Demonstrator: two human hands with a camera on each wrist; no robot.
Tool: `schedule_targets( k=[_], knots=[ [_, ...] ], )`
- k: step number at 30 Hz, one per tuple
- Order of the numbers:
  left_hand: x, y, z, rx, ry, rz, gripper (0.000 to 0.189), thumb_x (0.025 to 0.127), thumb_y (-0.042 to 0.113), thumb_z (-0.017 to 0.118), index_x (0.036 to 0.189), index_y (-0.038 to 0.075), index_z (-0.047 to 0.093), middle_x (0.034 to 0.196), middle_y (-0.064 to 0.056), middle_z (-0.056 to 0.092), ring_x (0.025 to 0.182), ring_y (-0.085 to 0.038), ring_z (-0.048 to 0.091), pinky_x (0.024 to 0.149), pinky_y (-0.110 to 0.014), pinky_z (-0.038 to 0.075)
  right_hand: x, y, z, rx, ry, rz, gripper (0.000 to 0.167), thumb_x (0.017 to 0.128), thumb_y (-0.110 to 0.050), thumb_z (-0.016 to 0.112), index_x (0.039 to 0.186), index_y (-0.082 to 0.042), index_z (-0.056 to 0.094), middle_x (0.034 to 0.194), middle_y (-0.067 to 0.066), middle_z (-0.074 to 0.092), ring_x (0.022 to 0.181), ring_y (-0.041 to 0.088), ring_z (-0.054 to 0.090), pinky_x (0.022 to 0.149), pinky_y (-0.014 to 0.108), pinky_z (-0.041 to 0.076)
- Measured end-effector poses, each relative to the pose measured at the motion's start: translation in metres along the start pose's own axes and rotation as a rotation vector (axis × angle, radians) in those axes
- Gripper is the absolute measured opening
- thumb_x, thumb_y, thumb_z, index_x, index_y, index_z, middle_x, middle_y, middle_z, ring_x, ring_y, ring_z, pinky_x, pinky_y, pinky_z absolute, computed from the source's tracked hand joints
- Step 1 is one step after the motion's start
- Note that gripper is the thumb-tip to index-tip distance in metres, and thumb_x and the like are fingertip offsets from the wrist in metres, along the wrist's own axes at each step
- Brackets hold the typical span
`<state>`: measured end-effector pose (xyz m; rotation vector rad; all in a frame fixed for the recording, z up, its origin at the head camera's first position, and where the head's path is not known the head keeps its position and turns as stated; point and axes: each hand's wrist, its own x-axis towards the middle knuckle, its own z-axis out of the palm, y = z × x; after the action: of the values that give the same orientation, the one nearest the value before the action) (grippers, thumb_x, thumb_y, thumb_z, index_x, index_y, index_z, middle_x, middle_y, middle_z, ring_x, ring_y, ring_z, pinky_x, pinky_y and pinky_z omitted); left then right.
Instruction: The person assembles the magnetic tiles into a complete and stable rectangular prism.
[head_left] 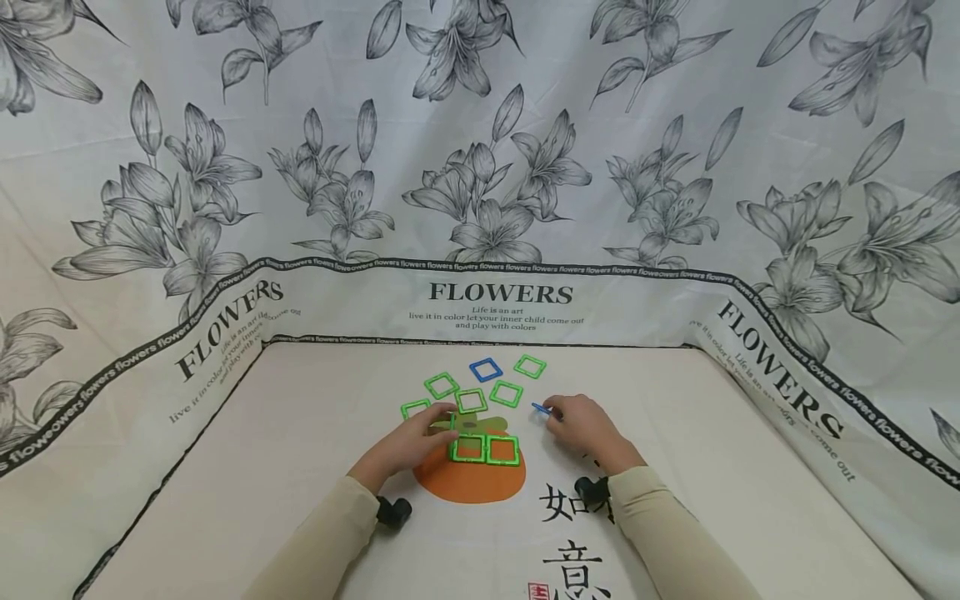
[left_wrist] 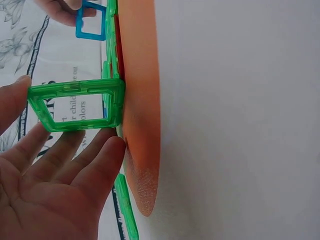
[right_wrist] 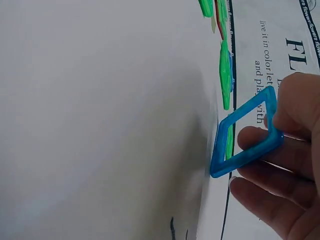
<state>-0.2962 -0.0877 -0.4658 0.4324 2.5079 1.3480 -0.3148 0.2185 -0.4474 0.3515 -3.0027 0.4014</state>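
My left hand (head_left: pixel 405 442) holds a green magnetic tile (left_wrist: pixel 75 89), a hollow square frame standing upright on its edge. In the left wrist view, the thumb is at its top corner and the fingers lie along its lower side. It stands at the left end of two green tiles (head_left: pixel 502 463) lying flat side by side on the orange printed shape (head_left: pixel 472 487). To the right, my right hand (head_left: pixel 588 429) pinches a blue magnetic tile (right_wrist: pixel 220 160) between thumb and fingers. One corner of this tile is at or just above the tabletop; contact is unclear.
Beyond the hands, several loose green tiles (head_left: pixel 527 374) and one blue tile (head_left: pixel 476 373) lie flat on the white cloth (head_left: pixel 262 467). Black printed characters (head_left: pixel 573 567) mark the cloth at the front right. A flower-patterned curtain (head_left: pixel 495 304) encloses the back and sides.
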Motion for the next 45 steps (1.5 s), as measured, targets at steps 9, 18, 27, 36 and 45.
schedule_targets(
  k=[9, 18, 27, 36, 45],
  knots=[
    [0.0, -0.002, 0.001, -0.007, -0.009, 0.017, 0.053, 0.097, 0.036, 0.057, 0.145, 0.017, 0.043, 0.149, -0.004, 0.044, 0.135, -0.03, 0.047, 0.11, -0.05, 0.039, -0.002, 0.002, -0.004, 0.018, 0.055, 0.006, 0.031, 0.089, -0.013, 0.064, 0.12, -0.011, 0.065, 0.096, 0.006, 0.07, 0.075, 0.016, 0.054, 0.07, 0.034, 0.05],
    [0.002, 0.0, -0.001, 0.013, -0.003, 0.019, 0.055, 0.098, 0.038, 0.055, 0.146, 0.018, 0.041, 0.151, -0.001, 0.042, 0.136, -0.029, 0.046, 0.111, -0.051, 0.037, -0.004, 0.001, -0.007, 0.048, 0.11, -0.049, 0.017, 0.091, -0.013, 0.063, 0.108, -0.012, 0.065, 0.099, 0.008, 0.073, 0.08, 0.018, 0.064, 0.075, 0.038, 0.055],
    [0.002, -0.002, -0.001, 0.018, -0.008, 0.018, 0.054, 0.098, 0.038, 0.054, 0.147, 0.019, 0.041, 0.151, -0.002, 0.042, 0.136, -0.03, 0.045, 0.111, -0.052, 0.037, -0.007, -0.01, -0.01, 0.093, 0.119, -0.098, 0.016, 0.091, -0.01, 0.066, 0.105, -0.013, 0.071, 0.101, 0.002, 0.073, 0.093, 0.019, 0.068, 0.084, 0.039, 0.056],
    [0.003, -0.002, 0.0, 0.044, 0.012, -0.015, 0.05, 0.099, 0.037, 0.05, 0.146, 0.021, 0.042, 0.15, -0.004, 0.044, 0.138, -0.032, 0.041, 0.111, -0.056, 0.035, -0.01, -0.018, -0.011, 0.11, 0.095, -0.063, 0.016, 0.091, -0.011, 0.064, 0.105, -0.015, 0.072, 0.102, 0.0, 0.073, 0.09, 0.015, 0.067, 0.081, 0.037, 0.056],
    [0.002, -0.003, 0.0, 0.06, 0.003, 0.005, 0.051, 0.1, 0.037, 0.05, 0.147, 0.021, 0.041, 0.149, -0.005, 0.045, 0.136, -0.033, 0.044, 0.111, -0.056, 0.036, -0.016, -0.029, -0.01, 0.142, 0.112, -0.088, 0.015, 0.091, -0.011, 0.065, 0.104, -0.015, 0.072, 0.099, -0.001, 0.073, 0.087, 0.013, 0.066, 0.081, 0.035, 0.057]
  ],
)
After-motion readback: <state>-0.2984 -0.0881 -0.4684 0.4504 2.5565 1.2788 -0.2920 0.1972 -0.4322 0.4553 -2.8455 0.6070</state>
